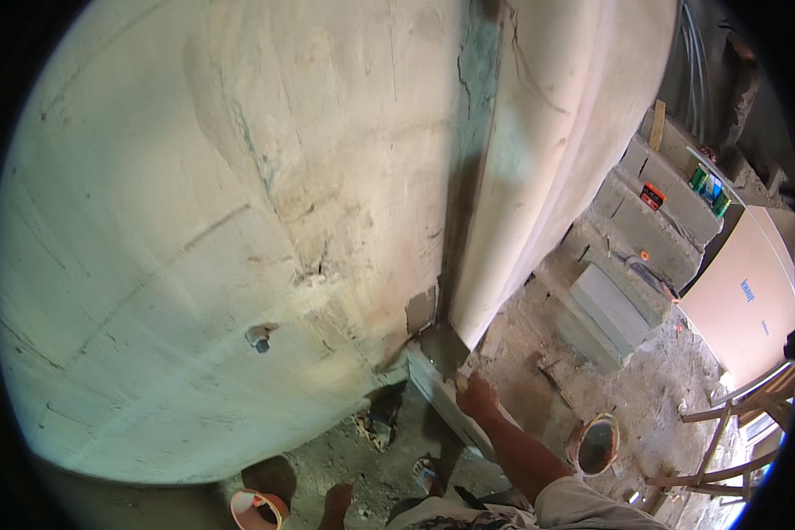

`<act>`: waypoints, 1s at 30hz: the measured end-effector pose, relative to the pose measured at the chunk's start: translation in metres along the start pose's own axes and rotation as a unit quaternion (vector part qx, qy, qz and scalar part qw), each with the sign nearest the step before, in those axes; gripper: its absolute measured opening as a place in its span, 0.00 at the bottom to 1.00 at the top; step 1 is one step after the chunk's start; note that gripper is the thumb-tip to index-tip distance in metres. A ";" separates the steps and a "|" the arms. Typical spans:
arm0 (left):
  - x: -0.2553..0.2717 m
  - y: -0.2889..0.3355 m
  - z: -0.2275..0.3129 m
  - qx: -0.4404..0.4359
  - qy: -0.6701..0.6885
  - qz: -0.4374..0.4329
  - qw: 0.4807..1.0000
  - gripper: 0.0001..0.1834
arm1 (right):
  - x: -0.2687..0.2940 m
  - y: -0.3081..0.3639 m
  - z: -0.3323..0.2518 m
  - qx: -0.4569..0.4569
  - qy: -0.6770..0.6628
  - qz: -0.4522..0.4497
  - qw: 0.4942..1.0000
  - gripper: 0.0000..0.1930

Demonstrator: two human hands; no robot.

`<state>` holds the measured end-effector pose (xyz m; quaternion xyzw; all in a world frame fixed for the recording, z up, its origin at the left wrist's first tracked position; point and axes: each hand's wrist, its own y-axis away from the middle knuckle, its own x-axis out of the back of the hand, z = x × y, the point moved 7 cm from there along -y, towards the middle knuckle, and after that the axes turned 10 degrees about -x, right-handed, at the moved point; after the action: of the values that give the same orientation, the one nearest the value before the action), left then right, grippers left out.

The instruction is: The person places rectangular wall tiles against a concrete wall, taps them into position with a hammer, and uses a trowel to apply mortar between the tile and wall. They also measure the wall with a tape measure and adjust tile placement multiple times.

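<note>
My right hand is closed round the handle of a wide putty knife. Its broad, dull blade reaches the foot of the wall where a dark vertical recess ends. Fresh-looking grey-brown filler shows on the wall just above the blade. Beneath my right hand and forearm, a long pale slab slants across the floor. Low in the head view is my left hand, hanging over the floor near an orange-rimmed bucket; its fingers are too unclear to make out.
A metal pipe end juts from the patchy plaster wall. To the right, a bucket and a hammer-like tool are on the dusty floor. Concrete steps, a plasterboard sheet and a wooden frame stand beyond.
</note>
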<state>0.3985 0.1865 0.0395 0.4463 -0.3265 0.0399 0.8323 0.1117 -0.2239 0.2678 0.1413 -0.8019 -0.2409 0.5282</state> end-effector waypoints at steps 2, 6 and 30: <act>0.014 -0.005 0.010 -0.073 0.054 0.075 0.993 0.11 | -0.002 -0.003 -0.008 -0.004 -0.015 -0.007 1.000 0.23; -0.002 -0.015 0.029 -0.131 -0.203 -0.010 0.970 0.13 | 0.017 0.014 -0.017 0.002 0.011 0.039 0.999 0.23; 0.126 0.041 0.151 -0.325 -0.184 0.145 0.916 0.12 | -0.044 0.043 0.013 -0.010 -0.238 -0.002 0.971 0.24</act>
<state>0.4057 0.0663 0.2008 0.0987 -0.5302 -0.0306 0.8416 0.1190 -0.1635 0.2519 0.0763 -0.9018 -0.2769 0.3229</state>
